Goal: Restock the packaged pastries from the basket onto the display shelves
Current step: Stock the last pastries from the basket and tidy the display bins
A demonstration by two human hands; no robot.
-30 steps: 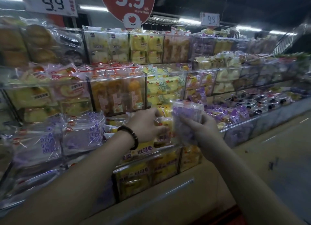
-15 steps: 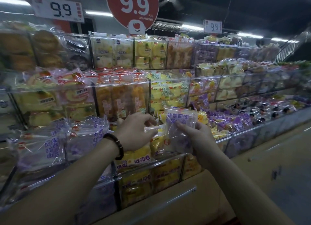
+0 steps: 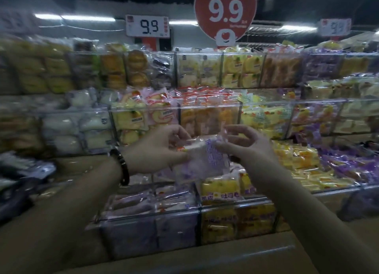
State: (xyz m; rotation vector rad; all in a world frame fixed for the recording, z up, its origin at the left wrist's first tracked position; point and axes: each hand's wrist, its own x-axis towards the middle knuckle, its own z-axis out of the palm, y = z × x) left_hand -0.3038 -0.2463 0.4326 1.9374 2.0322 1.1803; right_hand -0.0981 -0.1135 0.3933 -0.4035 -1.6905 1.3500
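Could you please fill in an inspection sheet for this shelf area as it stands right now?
Surface: tiered clear shelf bins, stocked with wrapped pastries.
Job's things: purple-print pastry packet held in front of the bins; basket not in view.
Clutter: nothing seen.
Grippers: left hand and right hand both pinch the packet.
Cables: nothing seen.
Surroundings: red heart 9.9 sign, white 9.9 price card.

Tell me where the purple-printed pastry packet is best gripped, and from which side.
By its two side edges, one from each side, as the left hand and right hand pinch the purple-printed pastry packet now. It stands roughly upright and its film looks soft, so pressing the middle would likely squash the pastry.
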